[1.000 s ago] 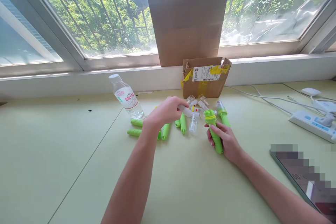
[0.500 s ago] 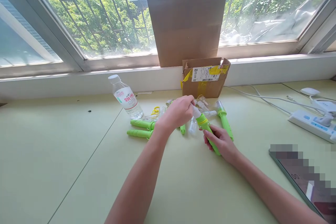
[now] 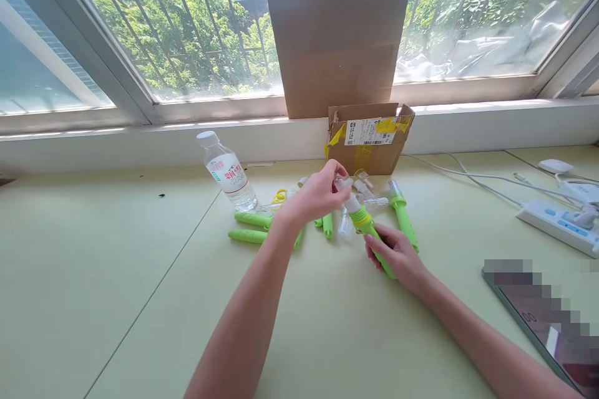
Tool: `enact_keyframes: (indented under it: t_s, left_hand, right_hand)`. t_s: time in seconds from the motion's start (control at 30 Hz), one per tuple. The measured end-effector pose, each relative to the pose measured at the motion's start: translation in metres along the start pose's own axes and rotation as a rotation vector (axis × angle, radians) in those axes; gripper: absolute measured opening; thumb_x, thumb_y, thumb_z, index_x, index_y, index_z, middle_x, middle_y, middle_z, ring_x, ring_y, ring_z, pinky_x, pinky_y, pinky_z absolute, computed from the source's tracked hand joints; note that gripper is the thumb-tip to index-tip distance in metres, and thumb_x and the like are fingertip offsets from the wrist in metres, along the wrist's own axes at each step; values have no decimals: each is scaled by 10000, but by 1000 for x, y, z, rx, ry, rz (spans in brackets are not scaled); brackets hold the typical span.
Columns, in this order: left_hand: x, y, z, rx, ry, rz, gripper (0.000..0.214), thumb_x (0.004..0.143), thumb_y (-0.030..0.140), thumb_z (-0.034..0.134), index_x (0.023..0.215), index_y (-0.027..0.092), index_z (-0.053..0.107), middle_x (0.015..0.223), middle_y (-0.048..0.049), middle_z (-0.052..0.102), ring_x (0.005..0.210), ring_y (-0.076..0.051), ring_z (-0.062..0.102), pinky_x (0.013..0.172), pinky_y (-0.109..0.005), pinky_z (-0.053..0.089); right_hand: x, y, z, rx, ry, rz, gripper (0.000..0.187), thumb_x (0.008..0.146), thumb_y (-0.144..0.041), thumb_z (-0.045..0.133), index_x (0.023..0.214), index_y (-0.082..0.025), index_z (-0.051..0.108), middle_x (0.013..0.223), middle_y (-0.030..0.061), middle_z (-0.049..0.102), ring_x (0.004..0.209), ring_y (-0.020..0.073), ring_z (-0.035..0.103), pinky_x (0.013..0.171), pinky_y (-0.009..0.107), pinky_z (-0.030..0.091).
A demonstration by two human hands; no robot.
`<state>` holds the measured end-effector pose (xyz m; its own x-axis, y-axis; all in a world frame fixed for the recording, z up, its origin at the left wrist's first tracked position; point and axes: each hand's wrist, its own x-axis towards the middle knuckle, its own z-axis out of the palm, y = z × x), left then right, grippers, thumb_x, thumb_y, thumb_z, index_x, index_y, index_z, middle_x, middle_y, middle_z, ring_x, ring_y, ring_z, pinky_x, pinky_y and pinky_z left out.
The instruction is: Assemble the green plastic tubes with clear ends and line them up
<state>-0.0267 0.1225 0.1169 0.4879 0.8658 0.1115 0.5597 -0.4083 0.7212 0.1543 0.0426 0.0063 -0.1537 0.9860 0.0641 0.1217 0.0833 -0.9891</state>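
My right hand (image 3: 393, 252) is wrapped round a slim green plastic tube (image 3: 367, 229). It tilts up to the left and has a yellow ring and a white tip (image 3: 352, 203). My left hand (image 3: 318, 193) pinches a small clear plastic cap (image 3: 343, 183) just above that tip; whether the two touch I cannot tell. Right of my right hand lies another green tube (image 3: 403, 221) with a clear cap on its end. More green tubes (image 3: 251, 219) lie left of my left wrist, partly hidden by it. Loose clear caps (image 3: 345, 224) and yellow rings (image 3: 279, 196) are scattered behind my hands.
A water bottle (image 3: 229, 174) stands at the back left. By the wall sits a cardboard box (image 3: 367, 153), with a tall cardboard sheet (image 3: 341, 31) behind it. At the right are a white power strip (image 3: 556, 224) with cables and a phone (image 3: 519, 318).
My left hand's fingers have moved slightly up and away from the white tip, and the clear cap now shows between them. My right hand keeps its hold on the green tube.
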Motion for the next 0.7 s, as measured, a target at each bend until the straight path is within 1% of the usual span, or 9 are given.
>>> enact_keyframes:
  t_s: [0.1, 0.2, 0.27, 0.4, 0.57, 0.7]
  left_hand:
    - [2, -5, -3, -83, -51, -15, 228, 804, 385, 552, 927, 211, 469, 782, 1, 579, 637, -107, 540, 535, -219, 418]
    - [3, -9, -5, -161, -171, -12, 239, 781, 392, 587, 856, 195, 475, 762, 6, 567, 600, -97, 548, 532, -222, 426]
    - [3, -11, -5, -188, -222, -19, 248, 770, 395, 603, 834, 189, 481, 750, 11, 564, 579, -92, 551, 527, -223, 424]
    - [3, -11, -6, -188, -238, -23, 250, 757, 399, 617, 810, 181, 507, 719, 13, 565, 575, -93, 559, 530, -222, 425]
    - [2, -11, -6, -100, -245, -34, 261, 764, 434, 588, 812, 178, 572, 676, 7, 582, 566, -108, 570, 515, -226, 419]
    - [1, -12, -6, -76, -243, -34, 276, 770, 456, 575, 808, 183, 585, 663, 10, 583, 576, -112, 574, 517, -224, 418]
  right_hand:
    - [0, 0, 0, -8, -6, -7, 327, 859, -492, 538, 711, -202, 518, 598, -21, 507, 458, 111, 442, 443, 259, 359]
    - [0, 0, 0, -27, -20, -9, 335, 858, -492, 540, 695, -202, 508, 577, -22, 497, 462, 114, 439, 451, 259, 345]
    - [0, 0, 0, -43, -34, -10, 343, 858, -495, 539, 684, -201, 504, 561, -24, 489, 463, 116, 437, 457, 260, 333]
    - [-1, 1, -1, -69, -47, -12, 351, 867, -491, 530, 675, -199, 496, 556, -27, 476, 466, 115, 437, 467, 261, 319]
    - [-2, 2, -2, -68, -48, 16, 337, 868, -492, 531, 709, -195, 509, 584, -23, 489, 470, 115, 444, 461, 262, 312]
    - [-2, 1, -2, -50, -60, 22, 327, 870, -485, 531, 729, -190, 518, 594, -24, 495, 469, 112, 445, 466, 262, 324]
